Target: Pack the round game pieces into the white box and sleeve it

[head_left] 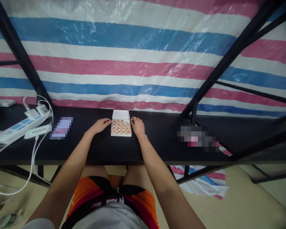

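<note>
Head view of a seated person at a black desk [124,152]. The task area centres on a white box [121,134], which rests on the desk directly before the person, its lid [120,115] raised at the far side. Within the box lie round pale pieces [119,128] in rows, most bearing red markings; the individual characters are too small to read. The left hand [101,125] lies at the box's left side, fingers loosely extended and grasping nothing visible, the fingertips at or just beside the wall. The right hand [138,125] is at the opposite side, near the lid's hinge, with its fingers bent; a small pale spot shows at the fingertips, but whether they grip anything cannot be told. At left on the desk: a power strip [17,128] with white plugs [37,112], a slim white device [37,131] showing a green light, white cables [33,156] and a pixelated flat object [62,128]. At right: a second pixelated patch [196,138] beside the black metal frame [206,78]. Background: a striped plastic sheet [124,66] in blue, white and red, hanging behind the desk
</note>
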The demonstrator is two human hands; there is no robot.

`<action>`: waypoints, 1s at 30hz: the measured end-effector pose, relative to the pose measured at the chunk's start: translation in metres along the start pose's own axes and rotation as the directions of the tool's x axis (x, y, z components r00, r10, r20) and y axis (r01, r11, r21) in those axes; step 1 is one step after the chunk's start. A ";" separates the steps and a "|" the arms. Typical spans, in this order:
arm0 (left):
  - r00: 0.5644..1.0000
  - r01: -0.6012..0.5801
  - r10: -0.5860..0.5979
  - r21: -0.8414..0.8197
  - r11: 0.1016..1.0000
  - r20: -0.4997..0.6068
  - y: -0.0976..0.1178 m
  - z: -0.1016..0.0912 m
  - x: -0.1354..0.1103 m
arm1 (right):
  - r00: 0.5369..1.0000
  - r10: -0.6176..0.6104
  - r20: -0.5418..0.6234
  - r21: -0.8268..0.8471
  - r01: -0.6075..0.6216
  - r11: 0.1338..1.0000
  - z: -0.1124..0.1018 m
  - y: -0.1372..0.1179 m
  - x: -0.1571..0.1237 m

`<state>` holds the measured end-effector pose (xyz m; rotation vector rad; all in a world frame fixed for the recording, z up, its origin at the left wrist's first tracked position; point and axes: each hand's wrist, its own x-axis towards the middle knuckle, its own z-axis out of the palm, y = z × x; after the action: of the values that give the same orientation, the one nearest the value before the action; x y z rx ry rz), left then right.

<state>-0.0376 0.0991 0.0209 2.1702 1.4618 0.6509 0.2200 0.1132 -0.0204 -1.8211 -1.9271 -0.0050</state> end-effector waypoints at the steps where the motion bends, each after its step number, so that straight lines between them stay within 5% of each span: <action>1: 1.000 0.004 -0.004 0.001 1.000 -0.001 0.000 0.000 0.000 | 1.000 0.013 -0.002 -0.003 -0.013 1.000 0.000 0.000 0.000; 14: 1.000 -0.001 0.001 -0.002 1.000 0.000 -0.002 0.001 0.000 | 0.994 0.109 -0.023 0.001 -0.109 0.994 -0.003 0.001 -0.002; 30: 0.999 -0.036 0.036 -0.019 0.999 -0.007 0.000 0.002 0.000 | 0.999 0.001 0.032 -0.006 0.000 1.000 0.000 0.003 -0.006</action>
<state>-0.0359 0.0992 0.0193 2.1862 1.4174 0.6820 0.2230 0.1075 -0.0233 -1.8362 -1.9504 0.0187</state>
